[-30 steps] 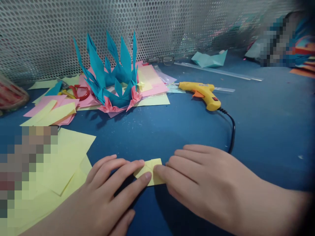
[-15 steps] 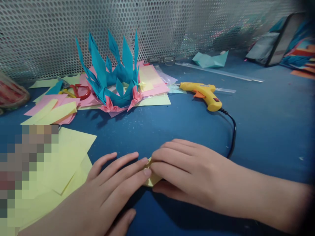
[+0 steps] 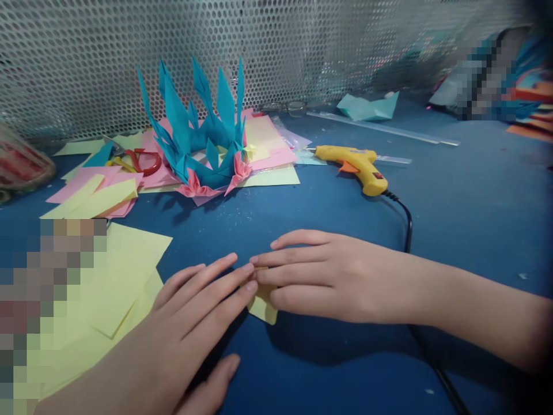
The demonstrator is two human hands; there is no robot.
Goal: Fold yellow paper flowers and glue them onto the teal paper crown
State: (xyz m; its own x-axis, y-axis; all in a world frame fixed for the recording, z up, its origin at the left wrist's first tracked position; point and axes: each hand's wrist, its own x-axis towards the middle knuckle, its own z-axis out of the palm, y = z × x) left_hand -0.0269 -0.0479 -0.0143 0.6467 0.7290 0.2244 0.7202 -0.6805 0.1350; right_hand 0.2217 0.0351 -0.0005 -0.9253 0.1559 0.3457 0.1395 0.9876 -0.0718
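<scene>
Right hand [image 3: 337, 276] is sliding further left across the folded yellow paper [image 3: 264, 309] (only a corner showing now). Left hand [image 3: 190, 323] is meeting it. Both are lying flat with fingers outstretched, pressing the fold onto the blue table [image 3: 453, 190].

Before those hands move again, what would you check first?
1. Folded yellow paper lies flat on the blue table: ok.
2. Left hand fingertips meet the paper's edge: ok.
3. Right hand fingers lie flat across the paper: ok.
4. Crease is even: cannot tell, the fingers hide it.
5. Glue gun lies apart from both hands: ok.
6. Cord clear of the right forearm: not ok, it runs beneath it.
</scene>
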